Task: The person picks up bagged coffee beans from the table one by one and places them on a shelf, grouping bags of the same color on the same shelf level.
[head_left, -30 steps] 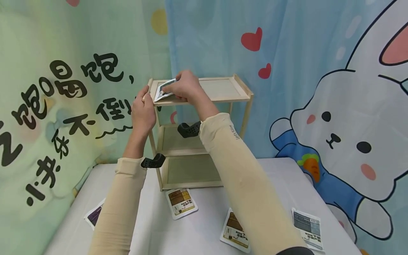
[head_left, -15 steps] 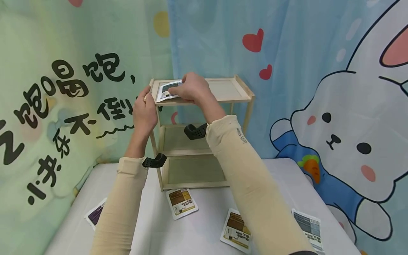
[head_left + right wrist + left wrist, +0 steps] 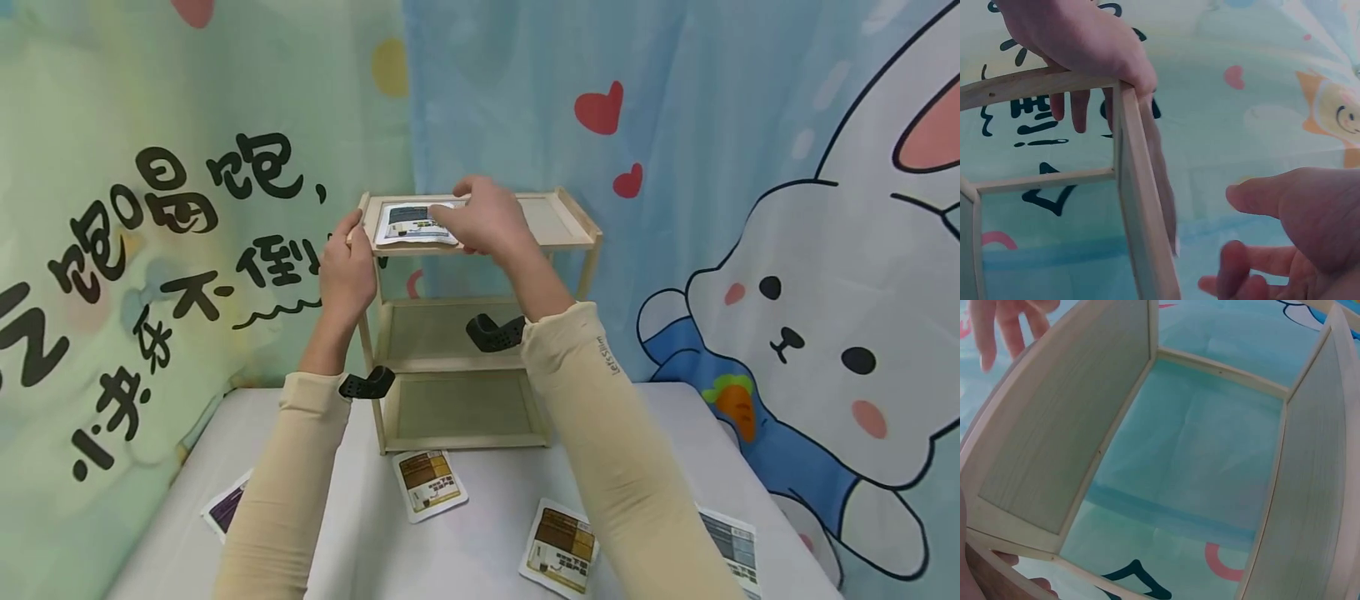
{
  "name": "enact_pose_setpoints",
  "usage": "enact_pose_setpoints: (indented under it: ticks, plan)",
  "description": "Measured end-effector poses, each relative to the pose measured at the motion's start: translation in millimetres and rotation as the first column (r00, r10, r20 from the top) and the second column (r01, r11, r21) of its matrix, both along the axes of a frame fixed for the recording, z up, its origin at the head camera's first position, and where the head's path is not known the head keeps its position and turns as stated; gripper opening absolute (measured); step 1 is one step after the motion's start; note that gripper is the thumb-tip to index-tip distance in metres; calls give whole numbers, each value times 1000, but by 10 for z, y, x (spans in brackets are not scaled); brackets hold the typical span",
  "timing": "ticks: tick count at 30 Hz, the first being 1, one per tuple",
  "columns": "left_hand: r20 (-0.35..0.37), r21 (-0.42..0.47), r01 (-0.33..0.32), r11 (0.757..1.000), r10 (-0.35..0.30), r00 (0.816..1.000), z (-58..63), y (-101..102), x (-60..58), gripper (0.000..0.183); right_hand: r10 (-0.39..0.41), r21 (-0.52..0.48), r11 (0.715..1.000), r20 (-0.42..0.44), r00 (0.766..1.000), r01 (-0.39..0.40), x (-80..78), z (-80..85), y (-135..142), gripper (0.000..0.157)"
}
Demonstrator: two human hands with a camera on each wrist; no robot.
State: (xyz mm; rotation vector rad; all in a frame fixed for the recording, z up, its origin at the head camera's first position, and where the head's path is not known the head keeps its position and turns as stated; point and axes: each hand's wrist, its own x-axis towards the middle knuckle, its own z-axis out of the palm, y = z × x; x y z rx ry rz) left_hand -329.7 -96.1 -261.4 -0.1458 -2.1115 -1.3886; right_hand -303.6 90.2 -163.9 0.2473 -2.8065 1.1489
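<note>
A three-tier wooden shelf rack (image 3: 555, 218) stands at the back of the table. On the left part of its top tier lies a flat white sachet (image 3: 401, 227) with a dark printed panel. My left hand (image 3: 347, 279) grips the rack's top left corner; the right wrist view shows that hand (image 3: 1085, 40) over the frame. Just over the sachet's right edge is my right hand (image 3: 491, 221). In the right wrist view the right hand (image 3: 1310, 231) has its thumb and fingers apart, with nothing between them.
Two brown-printed sachets lie on the white table: one sachet (image 3: 430, 485) before the rack, another sachet (image 3: 558, 546) nearer. A purple sachet (image 3: 225, 507) is partly behind the left sleeve, a grey one (image 3: 731, 542) partly behind the right. Printed curtains (image 3: 495, 100) stand behind.
The sachet has come down flat on the top tier and turned squarer to the edge. My right hand has let go and shifted right. The left hand keeps its grip.
</note>
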Motion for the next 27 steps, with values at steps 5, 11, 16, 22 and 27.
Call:
enact_pose_setpoints:
  ticks: [5, 11, 16, 22, 27]
  plan:
    - [6, -1, -2, 1000, 2, 1000, 13, 5, -15, 49, 2, -118, 993, -102, 995, -14, 178, -67, 240, 49]
    - [-2, 0, -1, 1000, 1, 1000, 18, -9, -29, 50, 11, -141, 989, -192, 981, -38, 483, -204, 572, 43]
    - [1, 13, 0, 1000, 0, 1000, 29, -25, -1, 49, 41, -151, 986, -194, 980, -71, 752, -413, 871, 40]
    - [10, -2, -11, 1000, 11, 1000, 19, -31, 17, 49, 20, -112, 993, -149, 989, -37, 1077, -818, 1287, 44]
    - [11, -7, -12, 1000, 12, 1000, 6, -30, 10, 50, -44, -85, 996, -95, 995, 36, 1265, -1207, 1577, 46]
